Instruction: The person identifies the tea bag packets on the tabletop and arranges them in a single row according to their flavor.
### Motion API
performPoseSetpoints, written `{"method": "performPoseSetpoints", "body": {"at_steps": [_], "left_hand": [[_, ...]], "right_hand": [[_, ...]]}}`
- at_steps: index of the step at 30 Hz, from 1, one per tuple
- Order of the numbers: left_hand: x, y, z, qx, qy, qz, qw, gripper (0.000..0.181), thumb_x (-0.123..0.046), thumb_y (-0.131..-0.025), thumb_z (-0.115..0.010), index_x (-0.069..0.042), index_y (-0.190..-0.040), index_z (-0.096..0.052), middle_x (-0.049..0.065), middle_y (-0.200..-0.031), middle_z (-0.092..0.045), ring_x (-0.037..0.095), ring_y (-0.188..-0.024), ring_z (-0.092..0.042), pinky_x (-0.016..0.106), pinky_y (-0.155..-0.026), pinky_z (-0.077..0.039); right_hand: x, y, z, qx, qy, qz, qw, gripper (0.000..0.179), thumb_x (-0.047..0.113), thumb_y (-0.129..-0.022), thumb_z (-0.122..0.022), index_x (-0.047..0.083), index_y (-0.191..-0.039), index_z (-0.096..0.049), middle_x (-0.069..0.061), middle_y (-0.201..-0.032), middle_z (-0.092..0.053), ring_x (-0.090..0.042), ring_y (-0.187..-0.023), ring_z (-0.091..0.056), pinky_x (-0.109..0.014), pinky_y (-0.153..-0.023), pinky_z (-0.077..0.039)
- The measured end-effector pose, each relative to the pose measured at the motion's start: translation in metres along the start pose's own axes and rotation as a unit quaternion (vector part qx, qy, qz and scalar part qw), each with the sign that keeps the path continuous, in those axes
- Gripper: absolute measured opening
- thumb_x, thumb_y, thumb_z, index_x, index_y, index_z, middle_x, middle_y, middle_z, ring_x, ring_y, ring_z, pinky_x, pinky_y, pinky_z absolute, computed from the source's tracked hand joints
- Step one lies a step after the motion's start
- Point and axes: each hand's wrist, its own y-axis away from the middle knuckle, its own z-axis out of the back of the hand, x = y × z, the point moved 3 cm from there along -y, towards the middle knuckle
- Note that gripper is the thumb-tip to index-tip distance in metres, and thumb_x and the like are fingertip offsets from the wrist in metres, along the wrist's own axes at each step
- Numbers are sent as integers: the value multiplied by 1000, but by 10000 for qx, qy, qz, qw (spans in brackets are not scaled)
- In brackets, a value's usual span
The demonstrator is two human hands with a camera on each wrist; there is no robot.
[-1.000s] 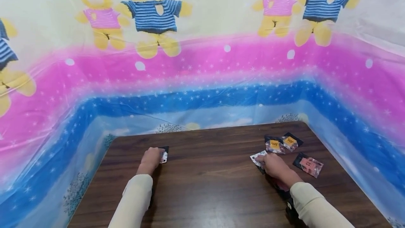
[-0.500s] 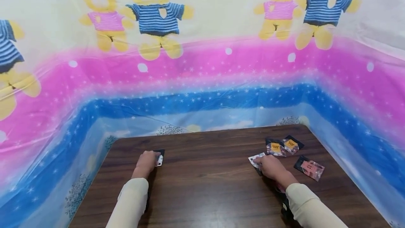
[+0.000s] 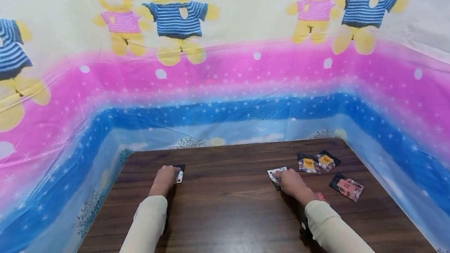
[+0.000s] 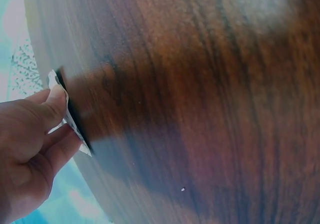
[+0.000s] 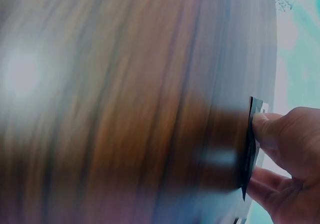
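At the left of the table, my left hand [image 3: 164, 178] pinches a small flat packet [image 3: 181, 175] with a pale printed face and a dark part. The left wrist view shows the thumb and fingers on the packet's [image 4: 75, 120] pale side, its dark edge close over the wood. My right hand [image 3: 294, 184] grips a similar packet [image 3: 272, 172], white-printed with a black end, right of the table's middle. From the right wrist, this packet [image 5: 253, 108] appears edge-on between thumb and fingers, near the tabletop. The fingers cover part of both packets.
Two overlapping dark packets with yellow labels [image 3: 308, 164] lie at the back right of the brown wooden table [image 3: 225, 206]. A pink-labelled packet [image 3: 348, 187] lies in front of them. Another reddish packet [image 3: 320, 196] is partly hidden by the right sleeve. A bear-printed cloth [image 3: 232, 69] surrounds the table.
My right hand has moved left with its packet, away from the yellow-labelled ones, and more of the reddish packet by the sleeve shows. My left hand and its packet have shifted slightly left.
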Motion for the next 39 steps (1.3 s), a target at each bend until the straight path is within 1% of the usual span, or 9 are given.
{"method": "performPoseSetpoints", "body": {"at_steps": [5, 7, 13, 17, 24, 30, 33, 37, 39], "left_hand": [[1, -1, 0, -85, -140, -28, 9999, 38, -2, -92, -70, -5, -131, -70, 27, -122, -70, 41, -103, -70, 47, -80, -58], [1, -1, 0, -83, -125, -28, 9999, 38, -2, -92, -70, -5, -130, -70, 27, -121, -70, 42, -103, -70, 47, -80, -59], [4, -3, -1, -18, -126, -2, 9999, 38, -3, -92, -71, -5, -130, -70, 28, -121, -70, 43, -101, -69, 47, -79, -58], [6, -4, -1, 4, -165, 23, 9999, 38, -3, -92, -71, -5, -130, -70, 28, -121, -70, 42, -101, -70, 46, -78, -58], [7, -3, -1, 0, -63, 28, 10000, 38, -2, -92, -70, -6, -130, -71, 27, -122, -70, 39, -96, -72, 42, -72, -57], [4, -1, -4, -12, -91, -18, 10000, 37, -2, -92, -70, -6, -130, -71, 26, -122, -71, 40, -101, -71, 44, -76, -58], [3, -2, -4, -26, -140, -30, 9999, 38, -3, -92, -70, -7, -130, -71, 25, -122, -71, 40, -103, -70, 44, -77, -58], [3, -4, -2, -32, -163, -70, 9998, 38, -3, -93, -70, -7, -130, -71, 25, -121, -71, 41, -103, -70, 44, -77, -58], [4, -5, -2, -19, -143, -67, 9999, 37, -5, -93, -71, -7, -130, -71, 25, -122, -71, 40, -103, -70, 45, -80, -58]], "right_hand": [[16, -10, -4, -63, -47, 33, 10000, 35, 11, -94, -71, 16, -128, -74, -15, -116, -76, -31, -91, -65, -48, -85, -56], [23, -13, -5, -65, -36, 58, 10000, 35, 12, -94, -72, 17, -129, -73, -14, -116, -76, -30, -91, -65, -47, -85, -55], [48, -25, -12, -203, 96, 164, 9996, 34, 16, -93, -74, 17, -127, -74, -13, -114, -77, -35, -102, -68, -50, -93, -54], [68, -31, -15, -295, 72, 260, 9992, 32, 17, -94, -74, 16, -126, -75, -12, -112, -78, -36, -106, -69, -50, -96, -52], [97, -40, -24, -462, -34, 474, 9978, 31, 20, -92, -75, 16, -123, -76, -10, -107, -79, -35, -101, -69, -47, -94, -52], [115, -45, -33, -487, -72, 690, 9964, 32, 21, -92, -76, 15, -123, -76, -9, -109, -79, -32, -99, -72, -45, -91, -49], [121, -49, -36, -472, -124, 684, 9965, 33, 22, -92, -76, 16, -124, -76, -8, -112, -78, -31, -101, -71, -44, -91, -48], [131, -52, -35, -478, -162, 744, 9960, 33, 21, -93, -75, 15, -125, -75, -8, -112, -78, -30, -102, -72, -45, -94, -47], [137, -54, -33, -446, -141, 778, 9959, 33, 21, -93, -74, 15, -125, -75, -8, -113, -78, -29, -102, -73, -45, -96, -46]]}}
